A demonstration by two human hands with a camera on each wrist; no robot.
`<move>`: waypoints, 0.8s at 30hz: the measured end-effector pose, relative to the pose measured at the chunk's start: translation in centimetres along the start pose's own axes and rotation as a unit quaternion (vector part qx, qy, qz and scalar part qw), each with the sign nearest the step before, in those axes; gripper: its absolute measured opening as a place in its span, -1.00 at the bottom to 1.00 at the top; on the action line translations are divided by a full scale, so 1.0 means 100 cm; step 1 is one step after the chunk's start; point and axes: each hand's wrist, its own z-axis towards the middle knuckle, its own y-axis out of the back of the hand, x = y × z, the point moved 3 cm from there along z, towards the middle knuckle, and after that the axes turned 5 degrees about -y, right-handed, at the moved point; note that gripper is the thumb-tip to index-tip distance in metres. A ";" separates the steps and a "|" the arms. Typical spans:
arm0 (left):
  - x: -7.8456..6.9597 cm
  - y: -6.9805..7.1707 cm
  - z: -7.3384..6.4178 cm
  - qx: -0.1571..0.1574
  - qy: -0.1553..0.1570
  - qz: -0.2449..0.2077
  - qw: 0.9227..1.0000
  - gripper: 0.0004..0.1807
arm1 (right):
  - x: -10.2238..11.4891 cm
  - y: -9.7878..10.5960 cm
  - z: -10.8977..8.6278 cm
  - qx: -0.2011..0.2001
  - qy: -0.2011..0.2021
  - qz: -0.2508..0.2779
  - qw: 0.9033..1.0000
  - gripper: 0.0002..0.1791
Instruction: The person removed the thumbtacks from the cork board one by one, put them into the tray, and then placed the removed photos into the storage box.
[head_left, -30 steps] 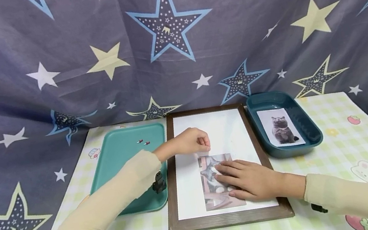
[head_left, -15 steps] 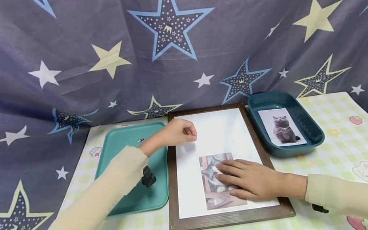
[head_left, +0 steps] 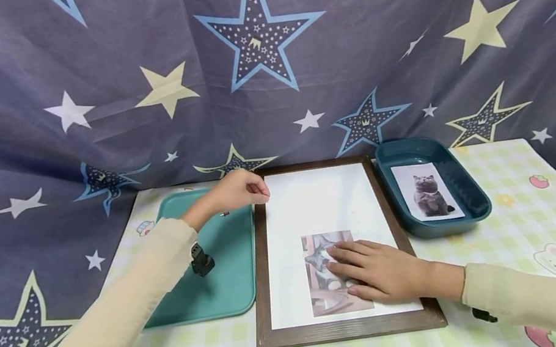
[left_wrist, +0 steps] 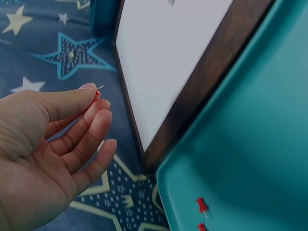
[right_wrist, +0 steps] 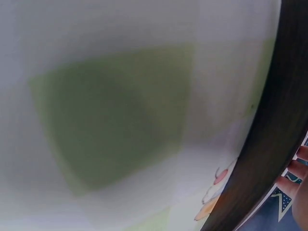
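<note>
In the left wrist view, a red push pin [left_wrist: 97,94] is pinched between the thumb and fingers of my left hand [head_left: 243,188], its metal point sticking out. This hand is over the upper left edge of a white board [head_left: 317,204] with a brown wooden frame. Spread fingers of my right hand [head_left: 387,271] rest on a cat photo [head_left: 326,303] lying on the board's lower half, covering its right side. Two more red push pins [left_wrist: 201,205] lie in the green tray [head_left: 227,297], one cut off by the left wrist view's edge.
Right of the board stands a dark teal bin [head_left: 467,189] with another cat photo [head_left: 429,196] in it. A checked cloth [head_left: 518,205] covers the table. Behind hangs a star-patterned curtain [head_left: 268,119]. The right wrist view mostly shows cloth and the dark frame edge.
My left hand has moved left and away from me, from above the photo to the board's upper left edge, still pinching. The right hand stays on the photo.
</note>
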 end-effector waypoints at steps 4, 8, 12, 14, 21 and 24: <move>0.008 0.007 -0.007 -0.003 0.010 0.014 1.000 -0.92 | 0.001 0.000 0.000 0.006 -0.003 0.002 1.000 -0.36; 0.016 0.013 -0.013 -0.006 0.018 0.023 1.000 -0.92 | 0.001 -0.001 -0.001 0.006 -0.003 0.002 1.000 -0.36; 0.023 0.020 -0.020 -0.004 0.024 0.023 0.999 -0.90 | 0.000 -0.001 -0.001 -0.007 0.004 0.001 1.000 -0.37; 0.027 0.024 -0.024 -0.004 0.037 0.022 0.999 -0.91 | 0.000 -0.001 -0.001 -0.013 0.008 0.000 1.000 -0.37; 0.048 0.032 -0.033 -0.001 0.080 0.036 0.996 -0.89 | -0.001 -0.002 -0.001 -0.012 0.006 0.004 1.000 -0.38; 0.056 0.035 -0.037 0.003 0.098 0.039 0.994 -0.84 | -0.001 -0.001 -0.001 -0.009 0.003 0.006 1.000 -0.39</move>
